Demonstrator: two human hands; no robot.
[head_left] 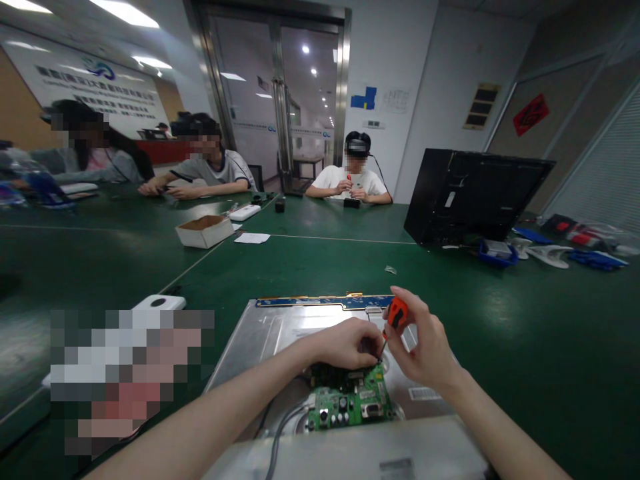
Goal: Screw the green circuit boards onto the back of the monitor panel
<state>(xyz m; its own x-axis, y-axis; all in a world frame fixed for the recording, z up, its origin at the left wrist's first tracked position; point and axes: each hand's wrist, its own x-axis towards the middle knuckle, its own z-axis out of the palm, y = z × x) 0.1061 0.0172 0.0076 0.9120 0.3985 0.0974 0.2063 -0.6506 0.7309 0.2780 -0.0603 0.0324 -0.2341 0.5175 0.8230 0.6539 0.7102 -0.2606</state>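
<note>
My right hand (423, 340) grips an orange-and-black screwdriver (398, 312), its shaft slanting down to the upper corner of a green circuit board (345, 403). Beside the screwdriver's tip is my left hand (350, 343), its fingers curled together over the board's top edge; whatever they pinch is hidden. The board lies on the silver metal back of a display panel (265, 333), with a narrow blue circuit strip (305, 302) along the panel's far edge. A grey cable (280, 433) runs from the board's left side toward me.
A black monitor (475, 200) stands at the right, with blue and white items behind it. An open white box (205, 231) and papers lie toward the left on the green table (320, 263). A small plastic scrap (391, 270) lies beyond the panel. Several people sit around the table.
</note>
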